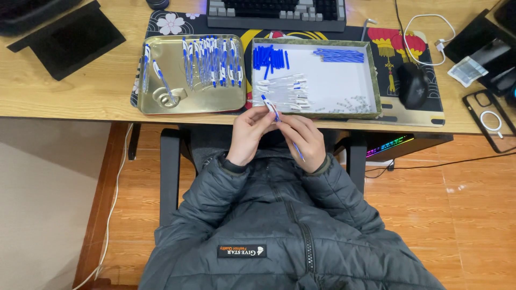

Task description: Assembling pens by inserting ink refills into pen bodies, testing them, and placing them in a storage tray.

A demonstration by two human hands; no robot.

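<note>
My left hand (246, 135) pinches a white pen barrel with a blue clip (270, 106), tilted up toward the desk edge. My right hand (307, 142) holds a thin blue refill (297, 151) that runs down and right from the barrel. Both hands meet just below the desk front, above my dark jacket. A white-lined box (371, 80) holds blue caps, blue refills, white barrels and small springs. A gold metal tray (200, 92) to its left holds several assembled blue-and-white pens.
A keyboard (277, 13) lies behind the trays on a patterned desk mat (400, 48). A black mouse (413, 85) and a white cable (430, 27) sit right of the box. A clear phone case (492, 115) lies at the far right, black pads (67, 37) at the left.
</note>
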